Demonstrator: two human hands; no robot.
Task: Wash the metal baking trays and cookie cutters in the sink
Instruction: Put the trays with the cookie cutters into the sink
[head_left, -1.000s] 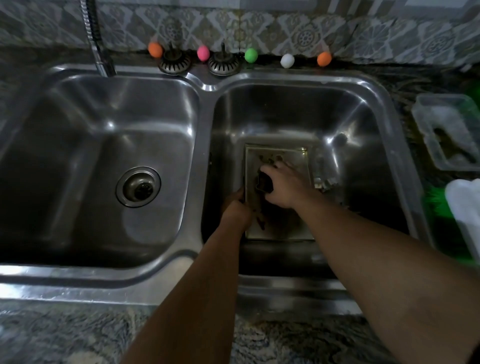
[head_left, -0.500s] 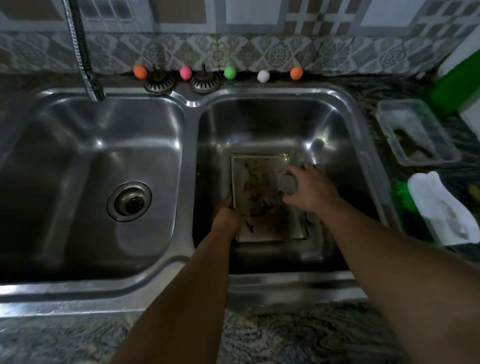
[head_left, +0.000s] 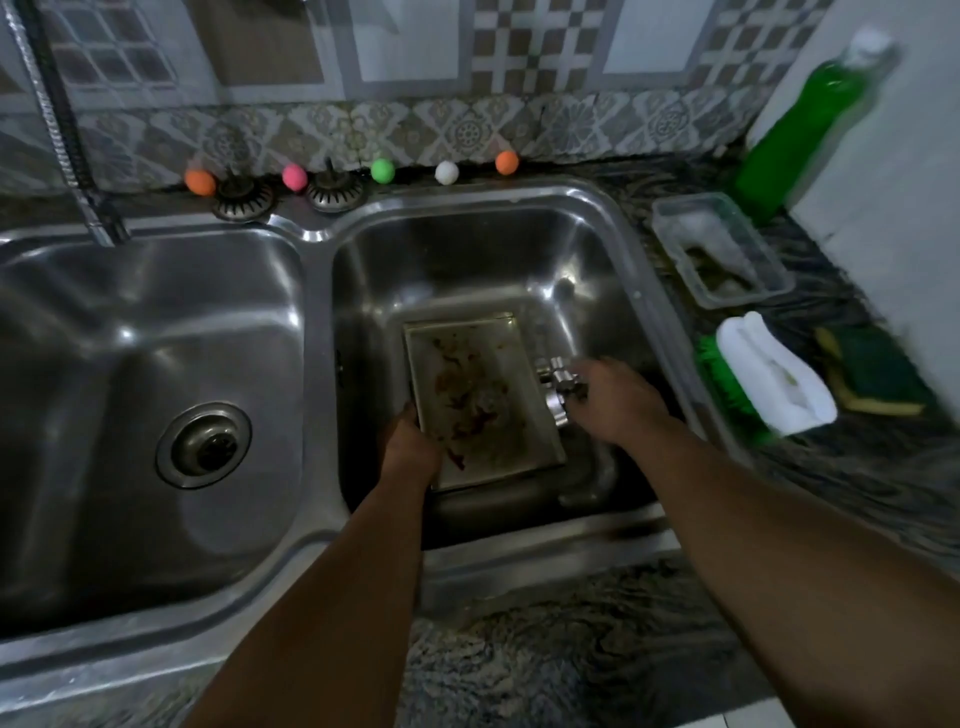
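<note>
Head view: right hand (head_left: 618, 402) has left the soiled baking tray (head_left: 480, 400), fingers now grasping cookie cutters (head_left: 558, 387). Left hand (head_left: 410, 452) grips the tray's edge; washing hasn't begun.

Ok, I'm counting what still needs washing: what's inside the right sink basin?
A stained baking tray, held at its near-left corner by the left hand, and metal cookie cutters at the right hand. Anything under the tray or hands is hidden.

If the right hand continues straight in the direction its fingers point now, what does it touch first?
Most likely the metal cookie cutters right at the fingertips of the right hand, then the right edge of the dirty baking tray. Depth is unclear; it may already touch them.
</note>
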